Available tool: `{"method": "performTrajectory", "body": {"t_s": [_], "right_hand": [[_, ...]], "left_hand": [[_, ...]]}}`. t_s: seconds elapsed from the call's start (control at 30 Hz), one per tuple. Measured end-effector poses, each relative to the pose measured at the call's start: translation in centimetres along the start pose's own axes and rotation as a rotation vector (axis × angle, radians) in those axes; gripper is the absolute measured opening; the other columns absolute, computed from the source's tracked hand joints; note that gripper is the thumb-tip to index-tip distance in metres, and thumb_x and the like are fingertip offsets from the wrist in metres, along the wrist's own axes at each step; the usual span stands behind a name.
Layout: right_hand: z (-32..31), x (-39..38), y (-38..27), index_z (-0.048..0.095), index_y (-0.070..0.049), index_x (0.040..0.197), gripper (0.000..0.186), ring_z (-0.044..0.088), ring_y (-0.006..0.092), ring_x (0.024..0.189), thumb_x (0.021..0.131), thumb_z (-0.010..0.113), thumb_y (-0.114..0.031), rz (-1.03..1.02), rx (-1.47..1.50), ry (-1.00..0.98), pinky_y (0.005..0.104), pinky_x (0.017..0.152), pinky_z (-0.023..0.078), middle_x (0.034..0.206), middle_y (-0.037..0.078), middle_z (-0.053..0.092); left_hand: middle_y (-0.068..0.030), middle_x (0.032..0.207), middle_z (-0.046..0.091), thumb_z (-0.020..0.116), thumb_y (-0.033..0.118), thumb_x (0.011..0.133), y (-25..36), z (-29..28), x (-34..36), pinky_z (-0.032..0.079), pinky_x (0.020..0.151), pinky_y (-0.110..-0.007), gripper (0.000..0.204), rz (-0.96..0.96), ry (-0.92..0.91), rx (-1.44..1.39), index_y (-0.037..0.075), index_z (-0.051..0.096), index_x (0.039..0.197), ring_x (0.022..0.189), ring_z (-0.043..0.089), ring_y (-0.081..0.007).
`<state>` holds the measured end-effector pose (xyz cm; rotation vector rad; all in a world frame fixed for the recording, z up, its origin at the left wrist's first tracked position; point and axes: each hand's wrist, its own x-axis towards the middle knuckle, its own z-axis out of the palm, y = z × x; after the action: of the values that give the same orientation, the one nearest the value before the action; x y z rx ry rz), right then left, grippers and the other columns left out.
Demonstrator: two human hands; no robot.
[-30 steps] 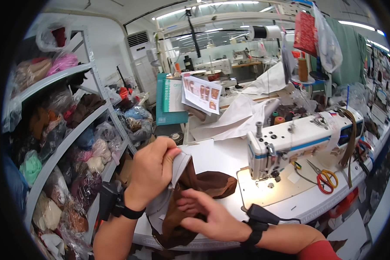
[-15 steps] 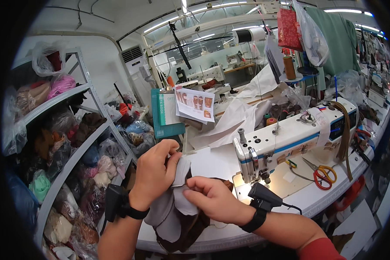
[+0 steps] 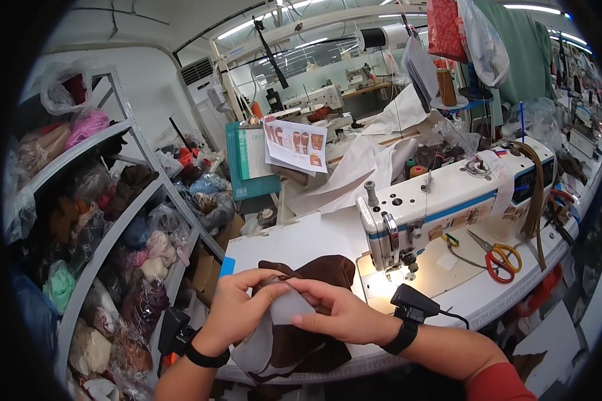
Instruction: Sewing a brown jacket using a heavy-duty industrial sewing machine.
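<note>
Both hands meet over a brown fabric piece (image 3: pixel 322 269) with pale grey panels (image 3: pixel 251 354), resting on the white sewing table (image 3: pixel 291 237). My left hand (image 3: pixel 244 311) pinches the upper edge of a grey panel with the thumb on top. Opposite it, my right hand (image 3: pixel 344 317) grips that panel, thumb at its lower part; the fingertips behind are partly hidden. Just right of the fabric stands a white and blue sewing machine (image 3: pixel 435 210), its lamp lighting the needle plate (image 3: pixel 441 274).
Red and yellow-handled scissors (image 3: pixel 500 266) and brown strips (image 3: pixel 535 214) lie by the machine. Left stands a metal shelf (image 3: pixel 114 254) packed with bagged fabrics. Behind are printed sheets (image 3: pixel 294 144), a green mat (image 3: pixel 247 187), white material (image 3: pixel 364 170) and thread cones (image 3: pixel 418 172).
My left hand has dropped with the grey panel toward the table. My right hand was apart a second ago, then took hold of the panel, and now sits close to my left.
</note>
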<state>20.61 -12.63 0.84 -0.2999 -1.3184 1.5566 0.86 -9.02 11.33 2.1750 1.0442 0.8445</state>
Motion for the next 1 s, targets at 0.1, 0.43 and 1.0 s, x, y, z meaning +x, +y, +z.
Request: {"method": "performTrajectory", "body": {"t_s": [0.1,0.43,1.0], "right_hand": [[0.5,-1.5,2.4,0.055,0.001,0.142,0.041,0.064,0.0164,0.118,0.104,0.066,-0.009,-0.16,-0.026,0.131,0.0301,0.102,0.051,0.134,0.009,0.065],[-1.7,-2.8,7.1,0.069,-0.001,0.118,0.027,0.069,0.027,0.088,0.097,0.067,-0.017,0.052,-0.623,0.422,0.0365,0.078,0.054,0.104,0.017,0.07],[-2.2,-3.9,7.1,0.057,-0.008,0.131,0.038,0.052,0.0064,0.069,0.111,0.057,-0.04,0.453,0.248,-0.357,0.0209,0.057,0.037,0.09,0.0,0.062]], "left_hand": [[-0.0034,0.089,0.075,0.077,0.008,0.095,-1.5,-1.1,-0.1,0.052,0.075,-0.025,0.015,-0.004,0.181,-0.117,-0.005,0.078,0.103,0.083,0.064,-0.0072],[0.0004,0.094,0.073,0.071,0.009,0.102,0.9,-7.6,2.3,0.05,0.077,-0.022,0.011,0.252,0.466,-0.087,-0.001,0.074,0.105,0.084,0.063,-0.0061],[0.0014,0.101,0.072,0.067,0.024,0.107,-6.8,-13.9,3.2,0.048,0.082,-0.024,0.022,0.211,0.617,-0.154,0.003,0.073,0.108,0.088,0.061,-0.0063]]}}
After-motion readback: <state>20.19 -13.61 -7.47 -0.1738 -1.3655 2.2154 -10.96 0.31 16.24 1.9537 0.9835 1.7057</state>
